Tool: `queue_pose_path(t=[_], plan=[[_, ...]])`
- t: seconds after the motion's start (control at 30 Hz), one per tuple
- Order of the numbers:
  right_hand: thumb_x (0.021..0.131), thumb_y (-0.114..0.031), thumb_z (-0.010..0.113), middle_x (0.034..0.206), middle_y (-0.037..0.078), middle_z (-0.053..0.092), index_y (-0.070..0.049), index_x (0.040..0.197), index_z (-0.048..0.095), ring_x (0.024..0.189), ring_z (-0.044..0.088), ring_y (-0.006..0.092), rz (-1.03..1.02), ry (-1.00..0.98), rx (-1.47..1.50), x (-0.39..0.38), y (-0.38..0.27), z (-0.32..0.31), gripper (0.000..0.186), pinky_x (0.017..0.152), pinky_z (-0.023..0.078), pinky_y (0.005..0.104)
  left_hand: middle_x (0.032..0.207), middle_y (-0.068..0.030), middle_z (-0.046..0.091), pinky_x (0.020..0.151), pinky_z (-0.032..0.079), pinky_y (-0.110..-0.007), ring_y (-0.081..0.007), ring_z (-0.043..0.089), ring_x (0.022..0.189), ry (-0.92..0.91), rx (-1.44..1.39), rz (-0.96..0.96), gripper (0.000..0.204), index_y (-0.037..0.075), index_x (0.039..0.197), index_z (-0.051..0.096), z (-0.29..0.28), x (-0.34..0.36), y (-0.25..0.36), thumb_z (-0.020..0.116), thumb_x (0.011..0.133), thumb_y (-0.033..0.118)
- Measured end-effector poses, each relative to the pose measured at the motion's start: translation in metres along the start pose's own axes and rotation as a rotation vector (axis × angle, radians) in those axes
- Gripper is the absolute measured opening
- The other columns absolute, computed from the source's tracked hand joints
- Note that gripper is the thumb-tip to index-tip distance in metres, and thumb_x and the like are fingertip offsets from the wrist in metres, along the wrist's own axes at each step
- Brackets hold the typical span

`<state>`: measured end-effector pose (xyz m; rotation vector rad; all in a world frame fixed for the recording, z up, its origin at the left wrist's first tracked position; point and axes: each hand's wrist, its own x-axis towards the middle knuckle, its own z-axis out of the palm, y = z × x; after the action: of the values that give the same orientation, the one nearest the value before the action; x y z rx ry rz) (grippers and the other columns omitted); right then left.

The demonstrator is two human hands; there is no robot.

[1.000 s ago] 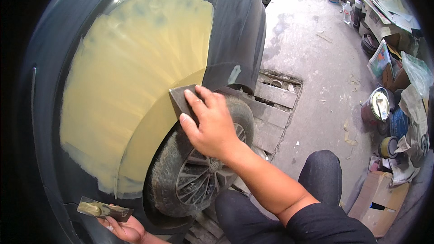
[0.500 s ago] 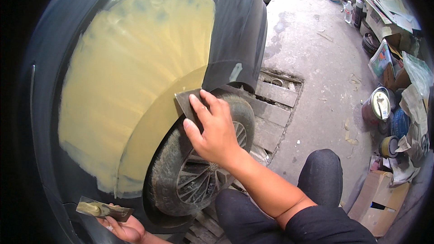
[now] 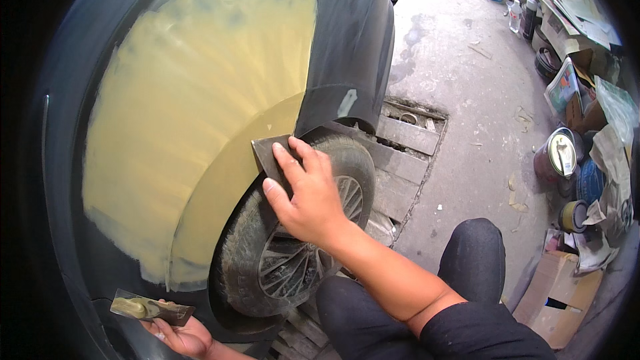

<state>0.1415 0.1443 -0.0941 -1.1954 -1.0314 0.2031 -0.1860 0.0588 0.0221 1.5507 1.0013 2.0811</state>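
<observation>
In my right hand (image 3: 308, 190) I grip a flat dark putty spreader (image 3: 268, 157). Its edge rests on the wheel arch lip, against the yellow body filler (image 3: 193, 113) that coats a large patch of the dark car panel (image 3: 353, 33). Below the arch is the dusty car wheel (image 3: 293, 260), partly covered by my right hand and forearm. Low at the left, my left hand (image 3: 181, 337) holds a second flat plate (image 3: 163, 312) with a lump of yellowish filler (image 3: 137, 307) on it, apart from the panel.
Wooden slats (image 3: 400, 190) cover a pit beside the wheel. Along the right wall stand an open paint can (image 3: 557, 153), a smaller tin (image 3: 573, 216), a cardboard box (image 3: 560, 300) and stacked papers (image 3: 580, 13). My bent knee (image 3: 472, 253) is over the concrete floor (image 3: 467, 93).
My right hand has slid the spreader slightly left and down along the arch lip. My left hand and its plate have barely moved.
</observation>
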Motion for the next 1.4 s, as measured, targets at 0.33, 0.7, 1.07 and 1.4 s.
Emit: queue_pose_path(t=[0.33, 0.7, 1.07, 1.4], plan=[[0.088, -0.026, 0.07, 0.137, 0.026, 0.05, -0.001, 0.134, 0.058, 0.121, 0.049, 0.0442, 0.029, -0.047, 0.01, -0.012, -0.005, -0.002, 0.054, 0.101, 0.044, 0.0521, 0.153, -0.0135, 0.045, 0.118, 0.032, -0.042, -0.0265, 0.047, 0.135, -0.03, -0.014, 0.002, 0.048, 0.006, 0.154, 0.039, -0.003, -0.001, 0.0, 0.046, 0.108, 0.02], [0.087, -0.022, 0.072, 0.138, 0.026, 0.049, 0.0, 0.134, 0.058, 0.121, 0.048, 0.0438, 0.016, -0.079, 0.002, -0.019, -0.016, 0.003, 0.054, 0.105, 0.042, 0.0497, 0.153, -0.0134, 0.044, 0.117, 0.034, -0.041, -0.0249, 0.045, 0.136, -0.019, -0.006, 0.015, 0.046, 0.002, 0.151, 0.039, 0.012, -0.005, 0.002, 0.045, 0.108, 0.017], [0.09, -0.02, 0.072, 0.142, 0.021, 0.049, -0.003, 0.141, 0.057, 0.13, 0.049, 0.0377, -0.183, -0.442, 0.743, -0.033, -0.041, -0.057, 0.056, 0.11, 0.04, 0.0443, 0.151, -0.0152, 0.046, 0.117, 0.035, -0.046, -0.0294, 0.047, 0.135, -0.112, -0.137, -0.23, 0.046, 0.005, 0.152, 0.037, 0.093, -0.063, 0.016, 0.041, 0.108, 0.014], [0.085, -0.015, 0.074, 0.135, 0.02, 0.054, -0.004, 0.132, 0.063, 0.126, 0.051, 0.0392, -0.427, -0.461, 0.434, -0.033, -0.006, -0.051, 0.05, 0.107, 0.041, 0.0508, 0.15, -0.0136, 0.047, 0.118, 0.032, -0.044, -0.0272, 0.046, 0.136, -0.223, -0.27, -0.264, 0.049, 0.002, 0.153, 0.036, 0.119, -0.069, 0.022, 0.045, 0.106, 0.01]])
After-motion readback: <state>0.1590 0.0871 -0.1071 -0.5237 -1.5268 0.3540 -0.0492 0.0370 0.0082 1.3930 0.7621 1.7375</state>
